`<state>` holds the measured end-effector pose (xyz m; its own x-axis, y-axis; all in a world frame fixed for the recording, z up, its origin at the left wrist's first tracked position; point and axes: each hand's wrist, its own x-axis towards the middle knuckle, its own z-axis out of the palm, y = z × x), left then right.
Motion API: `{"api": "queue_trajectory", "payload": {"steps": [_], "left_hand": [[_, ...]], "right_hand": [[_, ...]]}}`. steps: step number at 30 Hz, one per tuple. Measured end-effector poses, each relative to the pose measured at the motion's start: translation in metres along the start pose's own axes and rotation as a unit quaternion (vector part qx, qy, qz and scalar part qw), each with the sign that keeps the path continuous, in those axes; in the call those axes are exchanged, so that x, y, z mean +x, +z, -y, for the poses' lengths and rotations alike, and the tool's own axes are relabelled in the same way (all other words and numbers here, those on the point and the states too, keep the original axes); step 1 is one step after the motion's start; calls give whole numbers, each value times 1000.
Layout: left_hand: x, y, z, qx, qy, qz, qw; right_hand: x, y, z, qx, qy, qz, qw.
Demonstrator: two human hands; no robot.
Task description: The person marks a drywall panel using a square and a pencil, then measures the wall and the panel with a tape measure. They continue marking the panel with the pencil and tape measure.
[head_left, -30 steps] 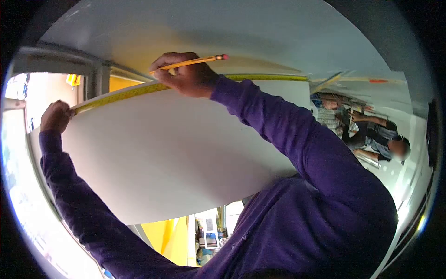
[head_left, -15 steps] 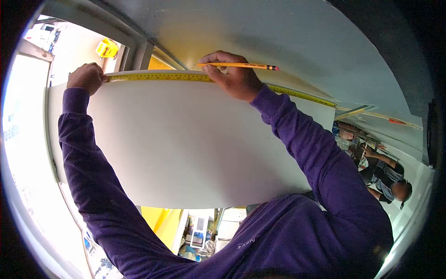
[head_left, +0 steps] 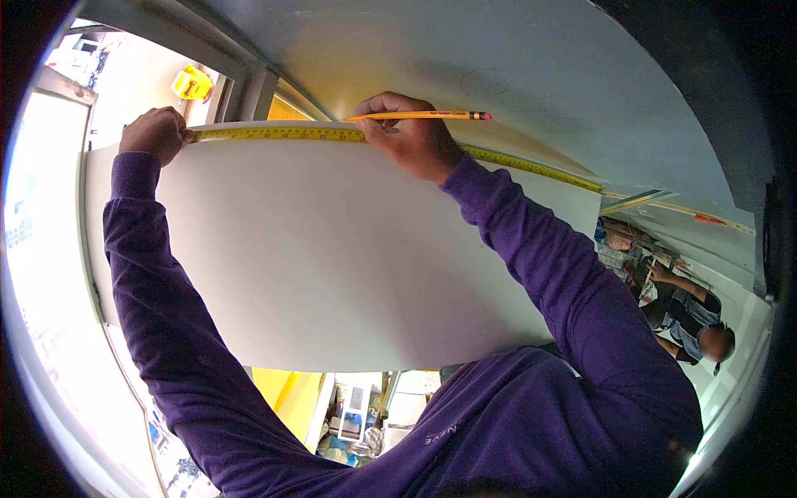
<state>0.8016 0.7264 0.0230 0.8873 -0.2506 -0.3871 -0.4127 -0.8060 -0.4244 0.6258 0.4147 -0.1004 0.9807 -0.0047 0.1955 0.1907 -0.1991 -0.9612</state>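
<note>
Well, the tape measure (head_left: 278, 133) is a yellow strip with dark markings, drawn out along the far edge of the white board (head_left: 332, 249), and it reaches as far as the board's right end. The pencil (head_left: 448, 114) is orange-yellow with a pink eraser, and it lies nearly level over that same far edge, its tip toward the left.

The board itself is wide, pale and smooth, with a soft shadow toward its near right side. Beyond the board rises a big grey panel (head_left: 564, 91), with a warm yellowish glow low on it. Past the board's far left corner there is a bright opening, with a yellow object (head_left: 193, 84) in it. Below the board's near edge I see a yellow panel (head_left: 286, 398) and, beside it, a white frame (head_left: 354, 413) among clutter. To the right of the board, another person (head_left: 689, 311) in dark clothes is there, too small to make out well.

The left hand (head_left: 156, 135) is at the board's far left corner, fingers curled closed, pinching the end of the tape measure. The right hand (head_left: 413, 143) is over the middle of the board's far edge, thumb and fingers pressed together around the pencil, with the tape measure passing beneath the hand.
</note>
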Motion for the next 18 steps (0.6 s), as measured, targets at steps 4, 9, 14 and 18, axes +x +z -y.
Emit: {"api": "queue_trajectory", "payload": {"steps": [4, 9, 14, 18], "left_hand": [[2, 1, 0, 1, -7, 6, 1000], [5, 5, 2, 9, -4, 6, 1000], [9, 13, 13, 20, 16, -19, 1000], [20, 38, 32, 3, 33, -47, 998]], "right_hand": [[0, 3, -4, 10, 11, 6, 1000], [0, 2, -5, -36, -14, 4, 999], [-1, 4, -10, -25, -29, -2, 999], [-9, 4, -19, -89, -100, -43, 990]]}}
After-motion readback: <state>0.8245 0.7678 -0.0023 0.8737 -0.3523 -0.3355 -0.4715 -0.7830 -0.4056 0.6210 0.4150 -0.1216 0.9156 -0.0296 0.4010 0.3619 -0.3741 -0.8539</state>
